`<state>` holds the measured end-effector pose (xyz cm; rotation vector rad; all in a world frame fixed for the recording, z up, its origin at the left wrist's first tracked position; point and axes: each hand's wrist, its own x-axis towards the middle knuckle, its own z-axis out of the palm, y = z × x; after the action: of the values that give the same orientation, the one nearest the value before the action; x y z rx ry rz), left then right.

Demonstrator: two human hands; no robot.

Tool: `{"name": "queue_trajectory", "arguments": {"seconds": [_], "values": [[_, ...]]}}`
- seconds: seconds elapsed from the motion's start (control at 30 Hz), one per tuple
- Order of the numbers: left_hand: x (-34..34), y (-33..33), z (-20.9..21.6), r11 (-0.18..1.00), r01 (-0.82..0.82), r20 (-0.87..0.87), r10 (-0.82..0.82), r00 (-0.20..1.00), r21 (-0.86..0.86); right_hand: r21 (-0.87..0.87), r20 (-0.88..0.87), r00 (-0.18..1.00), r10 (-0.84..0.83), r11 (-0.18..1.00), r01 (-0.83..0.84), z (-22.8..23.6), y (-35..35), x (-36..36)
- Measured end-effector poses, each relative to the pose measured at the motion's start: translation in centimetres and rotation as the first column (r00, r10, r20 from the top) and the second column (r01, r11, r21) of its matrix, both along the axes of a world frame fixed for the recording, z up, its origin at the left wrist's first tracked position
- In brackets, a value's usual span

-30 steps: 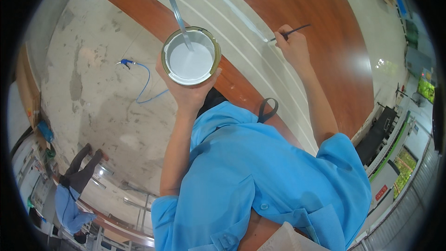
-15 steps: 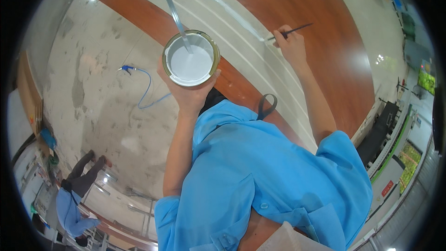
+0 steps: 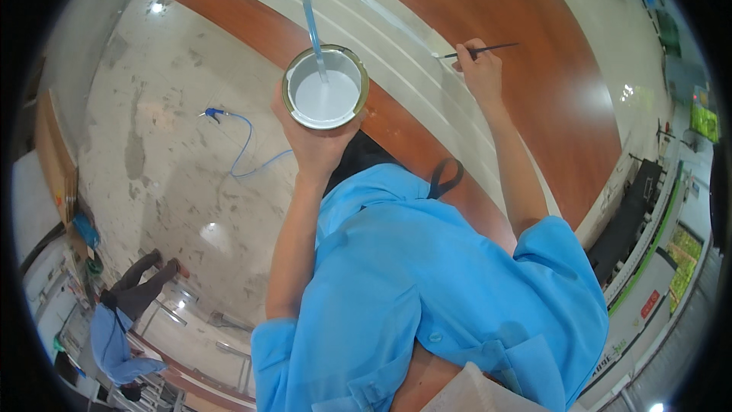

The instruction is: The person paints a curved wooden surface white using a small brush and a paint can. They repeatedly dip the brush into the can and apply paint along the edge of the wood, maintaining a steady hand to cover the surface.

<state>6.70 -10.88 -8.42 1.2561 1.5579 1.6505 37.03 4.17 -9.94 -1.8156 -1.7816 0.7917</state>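
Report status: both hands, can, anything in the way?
Left hand gripping can, pale liquid and strip inside. Right hand holding thin brush, tip at pale band. Blue hose gun on floor, apart from both hands.

On the right, a red rectangular label (image 3: 650, 305) with pale lettering stood on a grey machine (image 3: 631, 319); dark and green lettering (image 3: 608, 360) also marked that machine.

The paint (image 3: 335, 103) is pale grey-white, its can (image 3: 287, 93) gold-rimmed, the brush (image 3: 492, 48) dark, the panel (image 3: 541, 76) reddish-brown with streaky wood grain, the strip (image 3: 412, 76) greyish cream with paler lines, the shirt (image 3: 457, 275) bright blue, the floor (image 3: 191, 152) grey with darker blotches.
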Motion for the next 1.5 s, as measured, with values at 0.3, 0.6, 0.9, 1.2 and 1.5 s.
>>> {"name": "queue_trajectory", "arguments": {"seconds": [0.3, 0.6, 0.9, 1.2, 1.5], "values": [[2.3, -0.7, -1.5, 0.995, 0.098, -0.014, -0.098, 0.995, 0.026, 0.057, -0.647, 0.759, -0.074, 0.988, 0.145, 8.2, -4.6, -2.8], [8.3, 2.3, 0.7, 0.992, 0.121, -0.116, -0.118, 0.986, 0.02, 0.0, -0.527, 0.783, 0.332, 0.921, -0.39, 17.9, -6.5, -2.8], [12.0, 3.3, 2.3, 0.99, 0.142, -0.13, -0.137, 0.982, 0.026, -0.005, -0.382, 0.859, 0.341, 0.929, -0.371, 18.6, -6.0, 0.8], [12.8, 3.3, 1.8, 0.979, 0.196, -0.112, -0.19, 0.975, 0.054, -0.165, -0.851, 0.498, -0.165, 0.985, 0.044, 13.7, -6.6, 4.3], [13.5, 3.0, 0.2, 0.972, 0.235, -0.058, -0.236, 0.97, -0.028, -0.336, -0.899, 0.279, -0.336, 0.94, 0.049, 10.1, -8.7, 5.2]]}}
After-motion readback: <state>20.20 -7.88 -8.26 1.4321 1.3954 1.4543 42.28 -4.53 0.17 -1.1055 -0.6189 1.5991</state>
